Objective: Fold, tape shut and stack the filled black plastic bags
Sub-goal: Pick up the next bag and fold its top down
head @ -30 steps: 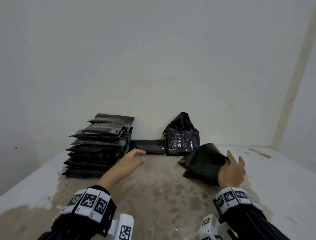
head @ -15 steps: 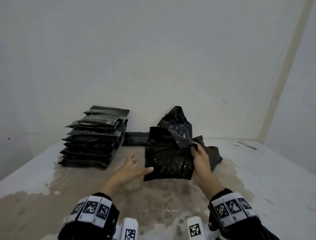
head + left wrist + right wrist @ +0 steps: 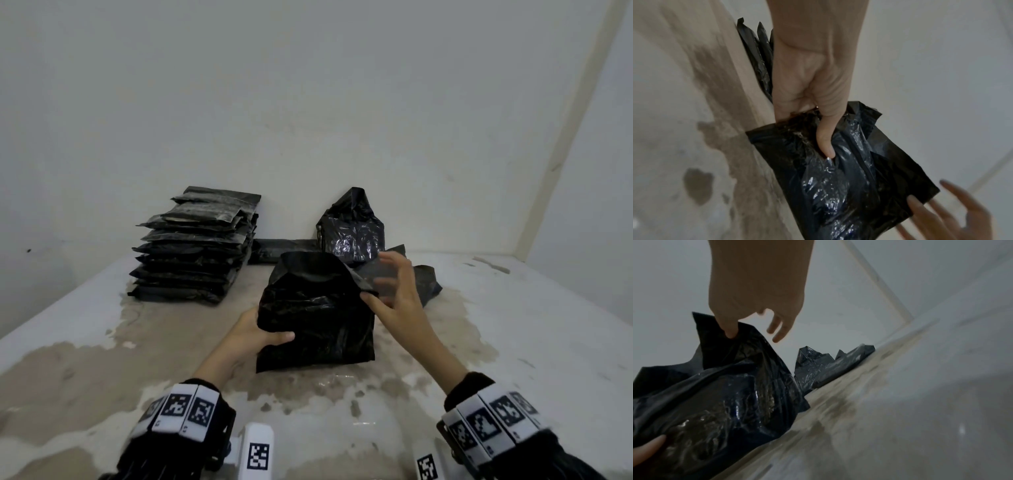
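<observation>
A filled black plastic bag point(image 3: 315, 318) stands tilted on the table point(image 3: 513, 342) in the middle, its loose top flap point(image 3: 715, 340) up. My left hand point(image 3: 270, 334) grips its left side, thumb point(image 3: 825, 142) on the front and fingers hidden behind. My right hand point(image 3: 390, 291) is at the bag's upper right corner. Its thumb point(image 3: 729, 331) touches the flap edge, and the other fingers are spread, blurred and off the plastic. A stack of folded bags point(image 3: 195, 246) sits at the back left.
Another filled bag point(image 3: 351, 229) stands upright against the wall. A flat black bag point(image 3: 284, 250) lies between it and the stack. One more bag point(image 3: 428, 281) lies behind my right hand. The tabletop is white with worn brown patches, and walls close the back and right.
My right hand carried the bag from the right to the middle. My left hand has taken hold of its left side. The right hand's fingers have since opened off the flap.
</observation>
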